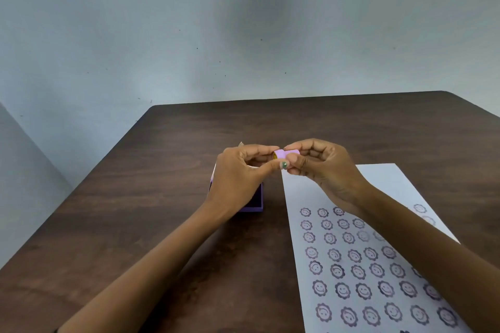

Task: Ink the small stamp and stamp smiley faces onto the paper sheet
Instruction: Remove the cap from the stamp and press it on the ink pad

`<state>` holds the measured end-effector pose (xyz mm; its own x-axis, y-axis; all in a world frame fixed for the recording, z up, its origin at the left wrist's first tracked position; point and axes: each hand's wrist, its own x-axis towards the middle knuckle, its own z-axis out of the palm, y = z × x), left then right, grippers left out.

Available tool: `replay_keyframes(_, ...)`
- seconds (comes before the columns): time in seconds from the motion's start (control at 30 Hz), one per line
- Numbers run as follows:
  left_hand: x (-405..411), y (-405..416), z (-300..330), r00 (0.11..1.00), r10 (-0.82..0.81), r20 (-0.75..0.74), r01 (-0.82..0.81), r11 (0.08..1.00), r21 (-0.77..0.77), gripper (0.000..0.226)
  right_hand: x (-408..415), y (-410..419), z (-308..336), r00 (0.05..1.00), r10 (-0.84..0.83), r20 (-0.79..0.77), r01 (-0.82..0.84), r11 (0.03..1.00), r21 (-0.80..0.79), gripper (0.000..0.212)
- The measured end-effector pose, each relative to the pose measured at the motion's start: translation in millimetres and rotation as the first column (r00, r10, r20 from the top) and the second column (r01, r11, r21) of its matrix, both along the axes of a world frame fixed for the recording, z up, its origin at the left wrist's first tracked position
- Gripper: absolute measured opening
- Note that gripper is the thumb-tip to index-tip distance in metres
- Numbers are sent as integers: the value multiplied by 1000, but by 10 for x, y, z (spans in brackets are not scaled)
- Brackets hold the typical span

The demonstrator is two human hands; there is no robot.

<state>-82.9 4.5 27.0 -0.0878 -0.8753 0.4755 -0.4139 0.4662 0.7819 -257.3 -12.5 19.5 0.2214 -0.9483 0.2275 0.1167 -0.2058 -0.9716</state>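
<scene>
A small lilac stamp (284, 154) with a yellow end lies sideways in the air between both hands. My left hand (240, 176) pinches its left end with thumb and fingers, and my right hand (319, 167) pinches its right end. Under my left hand sits a purple ink pad (255, 199), mostly hidden by the wrist. A white paper sheet (305, 194) lies on the right of the dark wooden table (162, 197). Several rows of purple smiley-face prints (349, 270) cover its near part; its far part is blank.
A pale grey wall rises behind the table's far edge (297, 100). The table's left edge (81, 197) runs diagonally toward me. My right forearm lies over the paper's right side and hides some prints.
</scene>
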Motion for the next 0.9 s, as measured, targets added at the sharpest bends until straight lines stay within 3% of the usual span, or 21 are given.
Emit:
replay_keyframes(0.13,24,15,9,1000,13,25,-13,1000,27,21,-39,-20,31,998,-49,30,50,999,-19,30)
replay_keyframes(0.23,37,13,-34,980,29,198,-27,1000,-15,19,-91,-50,29,993,-109,47,109,994,-7,34)
replay_keyframes(0.33,31,32,-97,866,96,491,-33,990,-135,30,-117,-74,2,988,-156,15,156,988,-4,28)
replay_keyframes(0.47,15,58,-142,725,174,666,-65,980,-186,35,-123,-81,-12,982,-187,-30,187,982,-20,22)
replay_keyframes(0.73,49,34,-158,670,216,710,-91,973,-210,43,-110,-65,-3,982,-180,-55,180,984,-11,19)
replay_keyframes(0.9,245,18,-21,748,277,603,-152,956,-250,41,-123,-32,44,990,-35,135,14,988,155,27)
